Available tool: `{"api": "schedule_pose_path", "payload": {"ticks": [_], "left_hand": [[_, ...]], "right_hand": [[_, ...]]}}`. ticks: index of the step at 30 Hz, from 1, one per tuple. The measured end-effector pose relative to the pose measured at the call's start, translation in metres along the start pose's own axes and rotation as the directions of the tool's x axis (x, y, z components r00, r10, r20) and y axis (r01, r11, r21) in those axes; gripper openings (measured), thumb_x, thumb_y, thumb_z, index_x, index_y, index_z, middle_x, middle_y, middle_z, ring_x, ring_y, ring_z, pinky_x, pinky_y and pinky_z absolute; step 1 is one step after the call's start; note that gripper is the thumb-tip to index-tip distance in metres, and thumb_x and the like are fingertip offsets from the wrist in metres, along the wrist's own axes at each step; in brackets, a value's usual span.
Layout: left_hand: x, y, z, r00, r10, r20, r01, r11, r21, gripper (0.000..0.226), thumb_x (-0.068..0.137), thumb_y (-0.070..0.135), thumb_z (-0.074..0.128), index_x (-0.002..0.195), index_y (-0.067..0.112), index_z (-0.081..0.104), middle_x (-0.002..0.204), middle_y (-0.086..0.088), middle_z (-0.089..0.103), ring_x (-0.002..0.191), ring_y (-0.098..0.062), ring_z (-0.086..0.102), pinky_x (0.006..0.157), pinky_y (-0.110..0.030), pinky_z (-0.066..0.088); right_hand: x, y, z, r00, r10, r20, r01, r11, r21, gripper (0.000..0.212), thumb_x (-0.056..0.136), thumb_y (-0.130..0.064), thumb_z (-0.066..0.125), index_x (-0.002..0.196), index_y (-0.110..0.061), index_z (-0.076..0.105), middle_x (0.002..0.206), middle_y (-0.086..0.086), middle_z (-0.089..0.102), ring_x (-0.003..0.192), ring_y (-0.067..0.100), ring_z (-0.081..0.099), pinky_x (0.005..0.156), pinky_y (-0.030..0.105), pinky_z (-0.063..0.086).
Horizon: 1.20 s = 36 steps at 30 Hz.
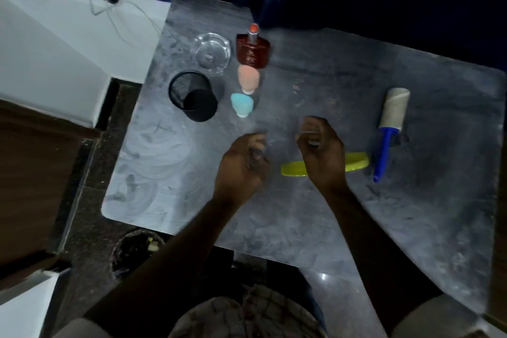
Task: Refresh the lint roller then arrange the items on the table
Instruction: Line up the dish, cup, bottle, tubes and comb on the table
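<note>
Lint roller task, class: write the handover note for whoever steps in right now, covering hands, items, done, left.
Left hand and right hand: fingers curled, apparently pinching a pale sheet above the table; the view is blurred.
Lint roller lies at the table's right, beside the yellow comb.
Done: seemingly one sheet peeled off.
Left: discard the sheet, then arrange the items.

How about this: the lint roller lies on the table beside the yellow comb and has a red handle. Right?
Not quite. The handle is blue, not red. The head view shows the lint roller lying on the table beside the yellow comb, as you said.
</note>
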<state>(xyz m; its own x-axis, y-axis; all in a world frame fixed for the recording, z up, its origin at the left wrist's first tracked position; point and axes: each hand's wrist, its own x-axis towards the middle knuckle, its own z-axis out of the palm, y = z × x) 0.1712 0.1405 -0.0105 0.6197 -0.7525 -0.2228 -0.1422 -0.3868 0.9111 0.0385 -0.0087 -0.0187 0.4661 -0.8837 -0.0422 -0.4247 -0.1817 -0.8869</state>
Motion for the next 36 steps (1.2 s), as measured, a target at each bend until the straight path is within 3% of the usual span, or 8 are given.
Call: {"api": "schedule_pose_path", "payload": {"ticks": [5, 8, 11, 15, 23, 28, 31, 36], "left_hand": [[-0.006, 0.013, 0.036, 0.968, 0.142, 0.205, -0.208, 0.913, 0.350, 0.056, 0.083, 0.040, 0.069, 0.138, 0.026, 0.068, 0.132, 0.006, 0.071, 0.117, -0.018, 0.071, 0.094, -0.042, 0.063], [-0.005, 0.019, 0.054, 0.952, 0.125, 0.281, -0.270, 0.778, 0.568, 0.061, 0.086, 0.044, 0.077, 0.144, 0.031, 0.064, 0.147, 0.006, 0.061, 0.134, -0.022, 0.063, 0.096, -0.044, 0.063], [-0.004, 0.024, 0.070, 0.940, 0.111, 0.322, -0.307, 0.688, 0.658, 0.061, 0.089, 0.045, 0.077, 0.146, 0.032, 0.061, 0.150, 0.004, 0.056, 0.131, -0.027, 0.063, 0.089, -0.050, 0.064], [-0.003, 0.024, 0.078, 0.951, 0.142, 0.276, -0.300, 0.648, 0.700, 0.054, 0.086, 0.039, 0.080, 0.138, 0.034, 0.066, 0.142, 0.005, 0.060, 0.121, -0.028, 0.069, 0.080, -0.047, 0.064], [0.000, 0.020, 0.088, 0.962, 0.159, 0.221, -0.271, 0.645, 0.714, 0.044, 0.083, 0.040, 0.083, 0.123, 0.028, 0.072, 0.128, -0.003, 0.066, 0.114, -0.033, 0.071, 0.075, -0.047, 0.063], [0.002, 0.020, 0.089, 0.939, 0.252, 0.236, -0.344, 0.622, 0.704, 0.028, 0.080, 0.038, 0.085, 0.101, 0.024, 0.071, 0.094, 0.001, 0.074, 0.105, -0.031, 0.068, 0.068, -0.040, 0.060], [0.001, 0.013, 0.082, 0.947, 0.228, 0.228, -0.321, 0.727, 0.606, 0.021, 0.085, 0.041, 0.081, 0.097, 0.028, 0.071, 0.084, 0.014, 0.070, 0.097, -0.022, 0.068, 0.071, -0.034, 0.059], [-0.003, 0.009, 0.068, 0.991, -0.021, 0.132, 0.007, 0.994, 0.106, 0.020, 0.083, 0.025, 0.093, 0.085, 0.033, 0.074, 0.080, 0.017, 0.079, 0.069, 0.004, 0.071, 0.065, -0.017, 0.058]], "right_hand": [[-0.038, 0.030, -0.051, 0.996, 0.088, -0.033, -0.088, 0.996, 0.024, 0.037, 0.089, -0.002, 0.067, 0.124, -0.015, 0.065, 0.107, -0.011, 0.072, 0.096, 0.002, 0.071, 0.082, 0.018, 0.058], [-0.057, 0.039, -0.068, 0.987, 0.149, -0.056, -0.148, 0.989, 0.024, 0.033, 0.089, -0.007, 0.067, 0.121, -0.017, 0.066, 0.104, -0.017, 0.071, 0.089, -0.004, 0.071, 0.075, 0.008, 0.054], [-0.072, 0.047, -0.080, 0.975, 0.200, -0.097, -0.199, 0.980, 0.020, 0.034, 0.087, -0.007, 0.067, 0.115, -0.025, 0.066, 0.098, -0.017, 0.072, 0.082, -0.006, 0.070, 0.071, 0.003, 0.051], [-0.085, 0.059, -0.088, 0.975, 0.199, -0.097, -0.202, 0.979, -0.022, 0.028, 0.088, 0.000, 0.068, 0.114, -0.012, 0.067, 0.096, -0.006, 0.072, 0.080, -0.008, 0.068, 0.071, 0.002, 0.050], [-0.087, 0.064, -0.090, 0.970, 0.219, -0.102, -0.224, 0.974, -0.039, 0.024, 0.087, -0.008, 0.068, 0.110, -0.015, 0.069, 0.097, -0.006, 0.075, 0.081, -0.003, 0.070, 0.075, 0.008, 0.053], [-0.085, 0.065, -0.090, 0.961, 0.261, -0.090, -0.262, 0.965, 0.006, 0.021, 0.085, -0.012, 0.071, 0.106, -0.014, 0.069, 0.095, -0.006, 0.075, 0.086, 0.003, 0.072, 0.080, 0.026, 0.060], [-0.082, 0.062, -0.088, 0.945, 0.319, -0.066, -0.311, 0.944, 0.113, 0.028, 0.083, -0.015, 0.070, 0.110, -0.011, 0.068, 0.098, 0.003, 0.075, 0.093, 0.017, 0.075, 0.085, 0.048, 0.063], [-0.061, 0.038, -0.076, 0.930, 0.360, -0.069, -0.310, 0.874, 0.373, 0.022, 0.085, -0.022, 0.071, 0.104, -0.019, 0.063, 0.107, 0.027, 0.070, 0.099, 0.038, 0.071, 0.086, 0.069, 0.056]]}}
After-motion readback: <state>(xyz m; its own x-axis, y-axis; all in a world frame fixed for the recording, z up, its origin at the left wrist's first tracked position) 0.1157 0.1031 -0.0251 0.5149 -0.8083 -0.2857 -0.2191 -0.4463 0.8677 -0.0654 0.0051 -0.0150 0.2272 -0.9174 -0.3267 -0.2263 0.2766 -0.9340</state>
